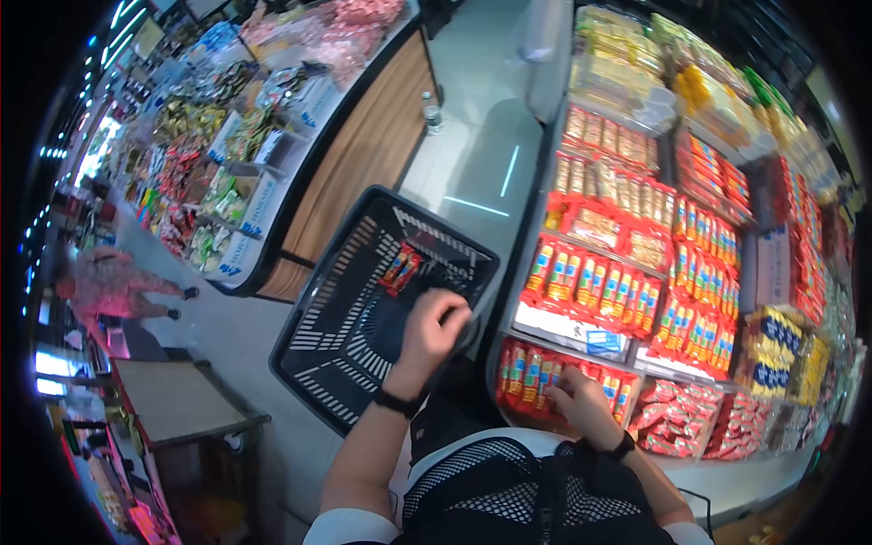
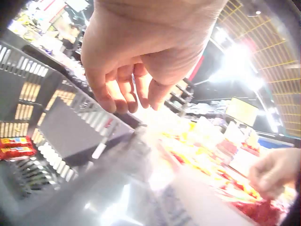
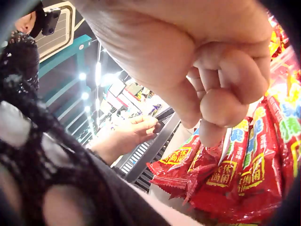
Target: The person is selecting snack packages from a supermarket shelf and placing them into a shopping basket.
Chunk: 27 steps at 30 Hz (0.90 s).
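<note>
My left hand (image 1: 434, 329) hangs over the near right side of a black shopping basket (image 1: 320, 229), its fingers loosely bent with nothing between them. Inside the basket lies a red snack packet (image 1: 401, 270), seen too at the left of the left wrist view. My right hand (image 1: 584, 408) is at the front shelf row of red snack packets (image 1: 520, 374). Its fingers are curled, fingertips right at the packet tops in the right wrist view. Whether they pinch a packet I cannot tell. Several packets (image 3: 254, 174) lie side by side beneath that hand.
Tiered shelves with more red packets (image 1: 595, 280) rise on the right. A wood-sided display counter (image 1: 359, 154) of wrapped goods stands beyond the basket. On the floor is a clear bottle (image 1: 432, 118). Far left are another person (image 1: 118, 283) and a small table (image 1: 182, 400).
</note>
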{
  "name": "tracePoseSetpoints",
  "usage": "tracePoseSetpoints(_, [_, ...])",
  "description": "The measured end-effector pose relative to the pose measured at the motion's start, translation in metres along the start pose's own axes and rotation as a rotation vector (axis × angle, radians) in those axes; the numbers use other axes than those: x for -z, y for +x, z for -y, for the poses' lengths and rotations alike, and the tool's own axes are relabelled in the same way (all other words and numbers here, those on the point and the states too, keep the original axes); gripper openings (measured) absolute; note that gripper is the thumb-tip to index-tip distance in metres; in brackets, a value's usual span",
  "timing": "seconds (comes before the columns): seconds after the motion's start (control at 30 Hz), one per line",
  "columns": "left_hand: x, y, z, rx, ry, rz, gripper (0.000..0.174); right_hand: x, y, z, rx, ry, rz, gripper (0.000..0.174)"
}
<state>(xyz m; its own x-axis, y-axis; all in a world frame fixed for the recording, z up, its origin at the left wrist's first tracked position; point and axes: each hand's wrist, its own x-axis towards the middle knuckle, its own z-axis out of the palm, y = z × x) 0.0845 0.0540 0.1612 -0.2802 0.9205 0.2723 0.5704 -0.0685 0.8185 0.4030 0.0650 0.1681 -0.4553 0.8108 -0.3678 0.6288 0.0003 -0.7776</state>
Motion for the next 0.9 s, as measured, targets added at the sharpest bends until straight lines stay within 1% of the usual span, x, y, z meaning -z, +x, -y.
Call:
tracePoseSetpoints(0.07, [0.013, 0.017, 0.056, 0.183, 0.053, -0.14, 0.019, 0.004, -0.002, 0.012, 0.022, -0.021, 0.019, 0.023])
tracePoseSetpoints(0.13, [0.024, 0.029, 0.115, 0.342, 0.286, -0.161, 0.021, 0.006, -0.001, 0.021, -0.024, -0.14, 0.038, 0.022])
tracePoseSetpoints(0.17, [0.027, 0.031, 0.15, 0.429, 0.309, -0.139, 0.027, 0.006, -0.001, 0.022, -0.011, -0.153, 0.037, 0.021])
tracePoseSetpoints(0.2, [0.03, 0.032, 0.167, 0.433, 0.309, -0.143, 0.027, 0.006, 0.001, 0.025, -0.009, -0.156, 0.04, 0.021])
tracePoseSetpoints(0.27, [0.031, 0.035, 0.193, 0.655, 0.554, -0.012, 0.038, 0.009, 0.003, 0.033, -0.044, -0.147, 0.042, 0.021])
tracePoseSetpoints(0.3, [0.027, 0.035, 0.208, 0.723, 0.592, 0.063, 0.047, 0.012, 0.004, 0.037, -0.062, -0.165, 0.048, 0.021])
tracePoseSetpoints(0.37, [0.015, 0.03, 0.234, 0.751, 0.641, 0.091, 0.048, 0.014, 0.007, 0.042, -0.075, -0.15, 0.036, 0.021])
tracePoseSetpoints(0.4, [0.009, 0.028, 0.242, 0.775, 0.694, 0.117, 0.05, 0.014, 0.008, 0.043, -0.084, -0.131, 0.022, 0.021])
tracePoseSetpoints(0.43, [0.004, 0.026, 0.249, 0.778, 0.69, 0.122, 0.05, 0.013, 0.01, 0.043, -0.09, -0.134, 0.024, 0.021])
tracePoseSetpoints(0.5, [-0.004, 0.025, 0.258, 0.875, 0.63, 0.104, 0.052, 0.013, 0.013, 0.042, -0.104, -0.159, 0.025, 0.02])
tracePoseSetpoints(0.53, [-0.006, 0.025, 0.26, 0.876, 0.627, 0.11, 0.052, 0.013, 0.014, 0.043, -0.11, -0.161, 0.024, 0.02])
tracePoseSetpoints(0.63, [-0.009, 0.027, 0.251, 0.904, 0.698, 0.091, 0.054, 0.013, 0.015, 0.044, -0.099, -0.168, 0.017, 0.02])
tracePoseSetpoints(0.7, [-0.003, 0.032, 0.247, 0.975, 0.585, 0.164, 0.058, 0.012, 0.015, 0.043, -0.09, -0.159, 0.009, 0.02])
tracePoseSetpoints(0.73, [-0.005, 0.031, 0.252, 0.972, 0.587, 0.164, 0.058, 0.012, 0.015, 0.042, -0.09, -0.157, 0.006, 0.02])
tracePoseSetpoints(0.8, [-0.008, 0.029, 0.253, 1.043, 0.565, 0.153, 0.054, 0.012, 0.015, 0.041, -0.073, -0.156, -0.003, 0.02])
tracePoseSetpoints(0.83, [-0.009, 0.028, 0.252, 1.038, 0.565, 0.153, 0.054, 0.012, 0.014, 0.04, -0.073, -0.156, -0.007, 0.02])
tracePoseSetpoints(0.9, [-0.01, 0.025, 0.246, 1.147, 0.473, 0.281, 0.049, 0.011, 0.012, 0.039, -0.052, -0.148, -0.005, 0.02])
